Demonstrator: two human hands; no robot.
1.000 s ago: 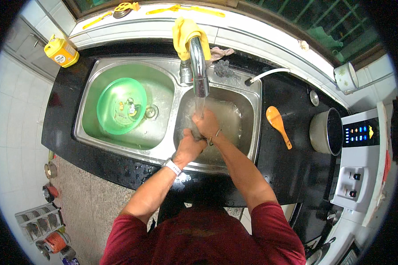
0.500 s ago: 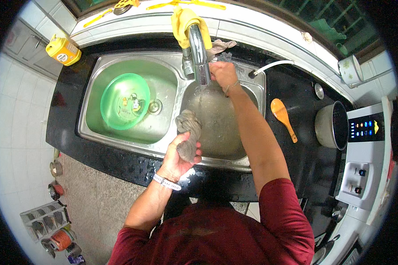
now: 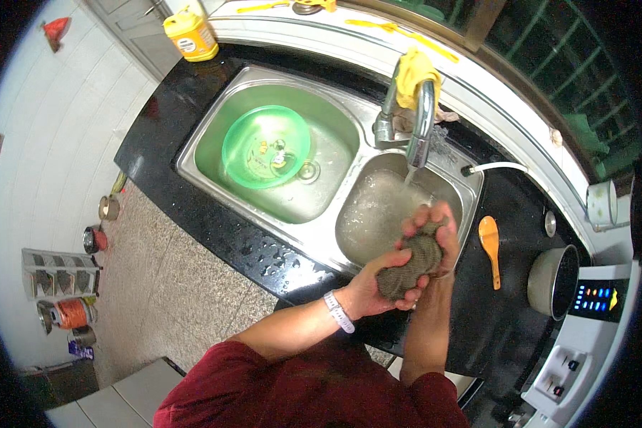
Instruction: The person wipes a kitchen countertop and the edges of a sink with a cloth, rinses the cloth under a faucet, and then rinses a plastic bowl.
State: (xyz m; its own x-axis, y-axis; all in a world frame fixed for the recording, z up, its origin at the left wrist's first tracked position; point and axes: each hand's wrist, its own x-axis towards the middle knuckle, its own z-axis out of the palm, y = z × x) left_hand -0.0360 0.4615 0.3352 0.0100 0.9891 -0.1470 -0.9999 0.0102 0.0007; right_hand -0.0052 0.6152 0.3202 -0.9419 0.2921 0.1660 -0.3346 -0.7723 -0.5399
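Note:
Both of my hands squeeze a grey-brown scrubbing pad [image 3: 414, 260] over the front rim of the right sink basin [image 3: 378, 210]. My left hand [image 3: 378, 278] cups it from below and my right hand [image 3: 435, 232] wraps it from above. A thin stream of water falls from the steel tap [image 3: 417, 125] into that basin, just beyond my hands. A yellow cloth [image 3: 415, 68] is draped over the top of the tap. A white band sits on my left wrist.
The left basin holds a green plastic bowl [image 3: 264, 146]. On the black counter [image 3: 214, 228] lie an orange spoon [image 3: 489, 246] and a metal pot [image 3: 553, 278], beside an appliance with a lit panel [image 3: 599, 299]. A yellow bottle [image 3: 189, 36] stands at the back left.
My right hand has come back from the tap to the pad held by my left hand. Both hands now grip it together. The view has shifted left.

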